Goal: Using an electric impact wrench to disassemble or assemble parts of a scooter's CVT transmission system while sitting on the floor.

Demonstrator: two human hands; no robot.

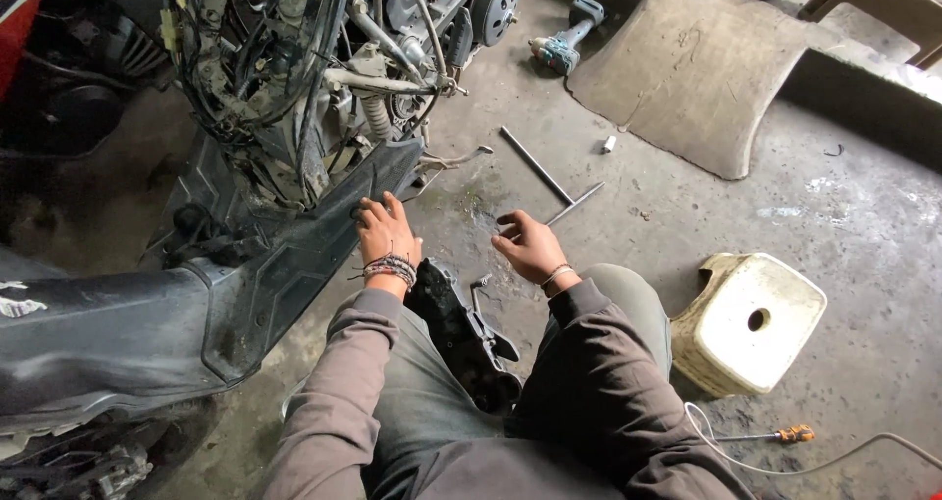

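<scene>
Crouching beside a stripped scooter (324, 78), with left hand (386, 233) laid flat and spread on the dark plastic floor panel (294, 255), fingers loosely open and closed around nothing. Right hand (530, 248) hovering just above the oily concrete floor (628, 225), fingers half curled and empty, nearest to the T-handle wrench (559, 191) lying just ahead of the fingertips. Looks to be a long steel rod with a crossbar: judged stiff, fairly heavy for its width, likely greasy and slippery given the wet patch under it; best gripped at the crossbar junction or mid-shaft rather than at the thin far end. Floor panel judged light, flexible plastic, dusty, prone to cracking at its clips if pried hard; safest grip along its thick lower edge.

Black footrest bracket (466, 338) resting between the knees, close under both wrists and crowding any pull back toward the body. Loose cables and a spring hanging from the exposed frame just above the left hand, easy to snag. Cordless impact driver (564, 39) lying well apart near a grey mat (687, 78). Overturned cream plastic stool (751, 323) just right of the knee; orange-handled screwdriver (785, 434) and white cable (746, 456) trailing behind it
</scene>
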